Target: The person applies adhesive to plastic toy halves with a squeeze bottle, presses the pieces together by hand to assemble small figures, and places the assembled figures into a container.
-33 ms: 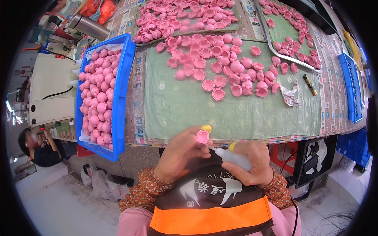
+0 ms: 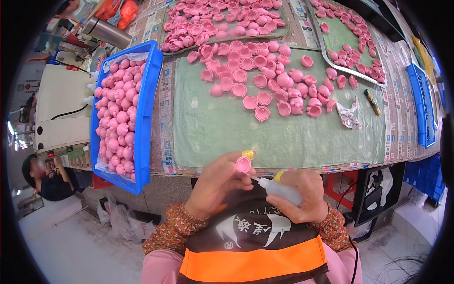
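Between the fingertips of my left hand (image 2: 215, 184) is a small pink half shell (image 2: 243, 164), its hollow side facing up toward me. My right hand (image 2: 302, 191) wraps round a translucent white squeeze bottle (image 2: 283, 190), whose thin nozzle points left, close to the shell and my left fingertips. Whether the tip touches the shell I cannot tell. Yellow bands circle a finger on each hand. Both hands are just off the table's near edge. Beyond them, many loose pink half shells (image 2: 240, 75) lie on a green mat (image 2: 213, 137).
At the left stands a blue crate (image 2: 150, 109) full of pink balls (image 2: 120, 113). A metal-rimmed tray (image 2: 352, 72) holds more shells at the far right. Crumpled foil (image 2: 349, 116) and a dark marker-like tube (image 2: 372, 102) lie on the mat's right side. A steel flask (image 2: 106, 32) is at the far left.
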`<state>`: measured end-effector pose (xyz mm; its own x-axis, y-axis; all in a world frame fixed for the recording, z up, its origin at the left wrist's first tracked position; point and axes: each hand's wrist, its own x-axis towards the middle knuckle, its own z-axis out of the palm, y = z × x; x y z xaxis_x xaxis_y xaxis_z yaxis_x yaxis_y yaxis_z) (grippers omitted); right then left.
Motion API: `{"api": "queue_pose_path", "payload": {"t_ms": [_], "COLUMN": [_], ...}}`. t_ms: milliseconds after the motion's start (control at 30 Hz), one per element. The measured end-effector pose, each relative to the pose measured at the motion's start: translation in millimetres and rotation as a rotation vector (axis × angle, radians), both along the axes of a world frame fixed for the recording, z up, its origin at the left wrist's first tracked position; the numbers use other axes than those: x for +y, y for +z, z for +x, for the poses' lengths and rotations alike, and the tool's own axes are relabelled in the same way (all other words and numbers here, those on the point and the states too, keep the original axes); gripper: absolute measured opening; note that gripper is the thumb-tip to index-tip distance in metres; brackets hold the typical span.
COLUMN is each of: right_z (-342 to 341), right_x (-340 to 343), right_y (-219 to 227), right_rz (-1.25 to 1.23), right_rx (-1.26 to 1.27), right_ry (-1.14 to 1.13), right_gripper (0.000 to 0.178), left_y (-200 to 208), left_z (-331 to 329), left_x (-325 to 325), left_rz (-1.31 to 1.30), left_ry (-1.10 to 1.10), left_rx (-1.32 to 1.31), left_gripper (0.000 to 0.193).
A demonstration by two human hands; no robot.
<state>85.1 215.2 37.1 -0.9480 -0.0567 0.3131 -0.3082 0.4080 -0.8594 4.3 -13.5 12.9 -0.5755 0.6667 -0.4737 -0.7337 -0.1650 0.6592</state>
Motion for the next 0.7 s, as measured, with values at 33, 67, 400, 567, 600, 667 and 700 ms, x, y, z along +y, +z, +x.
{"api": "queue_pose_path", "payload": {"t_ms": [33, 67, 400, 567, 600, 667, 700], "right_z": [1.8, 4.8, 16.4, 5.8, 3.7, 0.2, -0.5], "right_x": [0.0, 0.2, 9.5, 42.5, 50.5, 70.1, 81.9], "right_y": [-1.0, -2.9, -17.3, -15.7, -12.3, -15.2, -20.9], "right_rz": [0.000, 0.008, -0.385, -0.662, -0.708, -0.754, -0.674], "right_rx": [0.000, -0.028, -0.175, -0.140, -0.108, -0.067, 0.003], "right_ry": [0.000, -0.006, -0.218, -0.474, -0.533, -0.587, -0.641], "right_gripper": [0.037, 0.039, 0.044, 0.051, 0.051, 0.051, 0.049], "left_y": [0.3, 0.5, 1.4, 1.4, 1.3, -1.8, -2.9], "left_z": [0.0, -0.1, -1.2, -0.9, -0.6, -0.5, -0.5], "left_x": [0.3, 0.5, -0.9, -2.9, -3.1, -4.3, -4.5], "left_rz": [0.000, -0.004, 0.053, 0.112, 0.136, 0.158, 0.179], "left_ry": [0.000, -0.001, 0.012, 0.048, 0.063, 0.067, 0.071], "left_rx": [0.000, 0.001, -0.051, -0.144, -0.175, -0.179, -0.192], "left_gripper": [0.058, 0.058, 0.057, 0.057, 0.056, 0.056, 0.056]}}
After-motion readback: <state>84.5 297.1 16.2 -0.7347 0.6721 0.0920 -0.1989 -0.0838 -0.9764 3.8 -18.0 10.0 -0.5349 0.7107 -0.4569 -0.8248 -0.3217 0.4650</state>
